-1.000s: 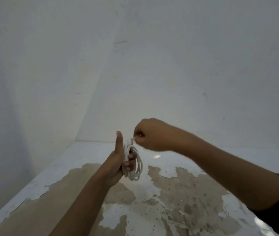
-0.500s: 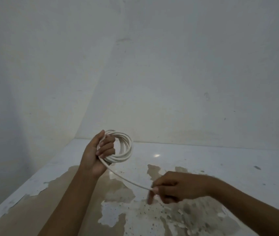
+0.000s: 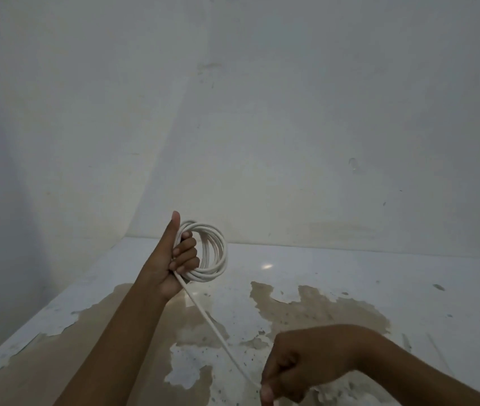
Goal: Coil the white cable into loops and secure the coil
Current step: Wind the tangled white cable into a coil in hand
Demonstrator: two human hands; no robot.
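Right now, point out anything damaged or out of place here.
The white painted tabletop is badly worn: its paint has peeled in large patches, baring brown wood. The coiled white cable in the left hand looks tidy, its tail running taut to the right hand.

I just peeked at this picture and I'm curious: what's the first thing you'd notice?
The white cable coil, held up in the left hand near the middle, thumb pointing straight up. One strand runs tight from the coil down to the right hand at the bottom, which pinches it. Below them, the table has big brown patches where its white paint has peeled.
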